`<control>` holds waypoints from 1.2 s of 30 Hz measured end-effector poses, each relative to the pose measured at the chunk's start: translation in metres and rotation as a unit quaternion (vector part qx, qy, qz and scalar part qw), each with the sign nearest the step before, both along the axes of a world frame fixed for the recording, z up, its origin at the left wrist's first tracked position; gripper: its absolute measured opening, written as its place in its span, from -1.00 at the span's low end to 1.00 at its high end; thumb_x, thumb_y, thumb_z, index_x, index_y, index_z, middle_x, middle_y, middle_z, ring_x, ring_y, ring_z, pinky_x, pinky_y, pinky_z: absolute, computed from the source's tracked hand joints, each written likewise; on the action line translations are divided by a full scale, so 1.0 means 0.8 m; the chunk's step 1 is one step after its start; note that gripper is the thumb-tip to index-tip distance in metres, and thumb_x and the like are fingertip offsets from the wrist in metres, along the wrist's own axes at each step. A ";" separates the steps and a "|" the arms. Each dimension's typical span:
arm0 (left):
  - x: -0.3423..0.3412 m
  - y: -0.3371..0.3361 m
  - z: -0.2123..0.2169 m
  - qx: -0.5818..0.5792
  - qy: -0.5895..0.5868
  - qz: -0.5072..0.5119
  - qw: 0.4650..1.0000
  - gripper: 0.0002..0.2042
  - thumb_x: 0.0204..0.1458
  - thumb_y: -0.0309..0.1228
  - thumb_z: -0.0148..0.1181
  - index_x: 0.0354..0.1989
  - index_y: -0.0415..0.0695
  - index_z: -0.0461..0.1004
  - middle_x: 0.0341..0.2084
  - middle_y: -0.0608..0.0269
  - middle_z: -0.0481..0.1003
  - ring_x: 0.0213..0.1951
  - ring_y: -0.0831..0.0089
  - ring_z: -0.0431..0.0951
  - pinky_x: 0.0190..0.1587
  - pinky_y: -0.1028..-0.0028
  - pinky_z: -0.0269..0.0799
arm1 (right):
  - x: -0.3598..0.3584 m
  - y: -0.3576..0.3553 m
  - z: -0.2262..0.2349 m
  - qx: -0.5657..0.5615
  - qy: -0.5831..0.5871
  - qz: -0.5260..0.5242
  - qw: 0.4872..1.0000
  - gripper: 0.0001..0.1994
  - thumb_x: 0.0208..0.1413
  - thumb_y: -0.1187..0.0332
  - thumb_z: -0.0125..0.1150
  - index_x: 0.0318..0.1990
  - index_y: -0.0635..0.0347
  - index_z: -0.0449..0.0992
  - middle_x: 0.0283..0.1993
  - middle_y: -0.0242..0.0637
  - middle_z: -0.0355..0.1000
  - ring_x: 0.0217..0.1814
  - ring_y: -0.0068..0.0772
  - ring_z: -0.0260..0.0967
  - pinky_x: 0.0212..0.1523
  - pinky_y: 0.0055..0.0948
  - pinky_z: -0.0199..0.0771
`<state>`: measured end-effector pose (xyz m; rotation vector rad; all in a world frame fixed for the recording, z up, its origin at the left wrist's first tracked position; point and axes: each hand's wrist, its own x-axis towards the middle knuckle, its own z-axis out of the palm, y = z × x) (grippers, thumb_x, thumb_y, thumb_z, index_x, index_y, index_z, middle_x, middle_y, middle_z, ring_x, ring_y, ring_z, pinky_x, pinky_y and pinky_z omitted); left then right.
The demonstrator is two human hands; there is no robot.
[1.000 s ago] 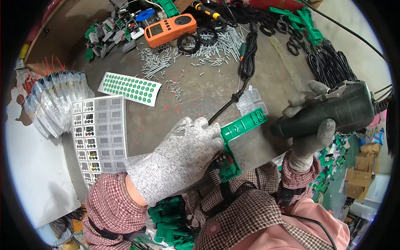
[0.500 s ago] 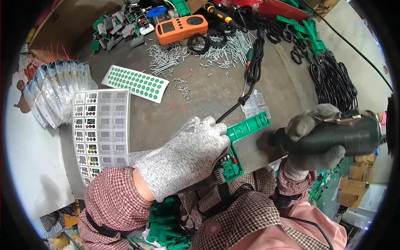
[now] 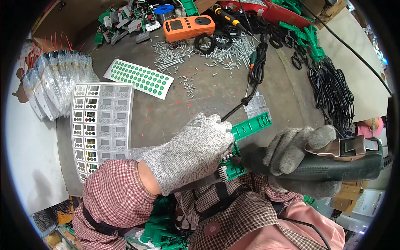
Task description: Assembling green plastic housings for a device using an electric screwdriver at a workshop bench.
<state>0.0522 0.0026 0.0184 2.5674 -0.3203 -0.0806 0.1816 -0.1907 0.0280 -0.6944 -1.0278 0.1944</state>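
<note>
My left hand (image 3: 189, 148), in a grey speckled glove, is closed over the middle of a green plastic housing (image 3: 253, 126). A black cable (image 3: 234, 109) runs out from beside its fingers toward the far side of the table. Small parts and a comb-like white piece (image 3: 223, 173) show at the housing's near end. My right hand (image 3: 285, 152), gloved in grey, wraps round a dark power screwdriver (image 3: 329, 166) lying nearly level. The tool's blurred front end points left, close to the housing's near end; its tip cannot be made out.
Loose screws (image 3: 231, 54) lie at the back near an orange meter (image 3: 189, 28). Left are a grey label sheet (image 3: 104, 129), a green-dot sticker sheet (image 3: 139, 79) and bagged parts (image 3: 60, 83). A hand screwdriver (image 3: 252, 62) and cable bundles (image 3: 331, 96) sit to the right.
My right hand has brought the power screwdriver leftward, closer to the housing. My left hand keeps its grip on the housing. The whole view has shifted slightly.
</note>
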 end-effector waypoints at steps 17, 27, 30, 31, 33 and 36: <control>0.004 -0.005 0.005 0.027 0.054 0.012 0.998 -0.82 0.07 -0.40 0.22 -0.15 -0.12 0.53 -0.11 0.04 0.49 0.01 -0.01 0.48 0.02 0.01 0.40 | -0.003 0.009 -0.007 -0.012 -0.028 0.047 0.998 -0.27 0.12 -0.17 0.37 0.11 0.35 0.30 -0.38 -0.05 0.58 -0.59 -0.23 0.53 -0.61 -0.36 0.60; 0.002 -0.003 -0.002 0.005 0.023 0.011 1.000 -0.83 0.05 -0.39 0.22 -0.20 -0.14 0.53 -0.18 0.03 0.51 -0.04 0.01 0.49 -0.03 0.03 0.40 | -0.005 0.011 -0.012 -0.017 -0.041 0.073 0.996 -0.30 0.10 -0.13 0.41 0.08 0.32 0.31 -0.37 -0.02 0.58 -0.57 -0.21 0.56 -0.59 -0.33 0.63; 0.001 -0.004 -0.001 0.012 0.012 0.010 1.000 -0.83 0.05 -0.39 0.23 -0.20 -0.16 0.53 -0.20 0.05 0.51 -0.08 0.04 0.49 -0.07 0.06 0.39 | -0.007 0.011 -0.010 -0.019 -0.045 0.083 0.995 -0.31 0.09 -0.12 0.42 0.07 0.31 0.31 -0.37 -0.01 0.58 -0.56 -0.20 0.56 -0.58 -0.32 0.63; 0.003 -0.004 -0.001 0.021 0.008 0.007 1.000 -0.83 0.06 -0.39 0.23 -0.21 -0.17 0.53 -0.21 0.06 0.51 -0.09 0.05 0.49 -0.09 0.08 0.39 | -0.008 0.011 -0.009 -0.020 -0.047 0.085 0.995 -0.31 0.09 -0.12 0.43 0.07 0.31 0.32 -0.37 -0.01 0.59 -0.56 -0.20 0.56 -0.58 -0.31 0.64; 0.005 -0.005 -0.002 0.024 0.010 0.003 1.000 -0.83 0.06 -0.39 0.23 -0.21 -0.17 0.54 -0.22 0.07 0.51 -0.10 0.06 0.49 -0.09 0.09 0.40 | -0.009 0.010 -0.007 -0.022 -0.051 0.088 0.995 -0.31 0.09 -0.11 0.44 0.06 0.30 0.32 -0.37 0.00 0.59 -0.55 -0.19 0.57 -0.58 -0.31 0.64; 0.006 -0.006 -0.002 0.032 0.006 0.000 0.999 -0.83 0.08 -0.38 0.22 -0.21 -0.17 0.54 -0.23 0.07 0.51 -0.11 0.07 0.50 -0.10 0.12 0.41 | -0.012 0.009 -0.006 -0.024 -0.056 0.096 0.994 -0.32 0.08 -0.10 0.45 0.05 0.30 0.32 -0.37 0.01 0.59 -0.55 -0.19 0.57 -0.57 -0.30 0.65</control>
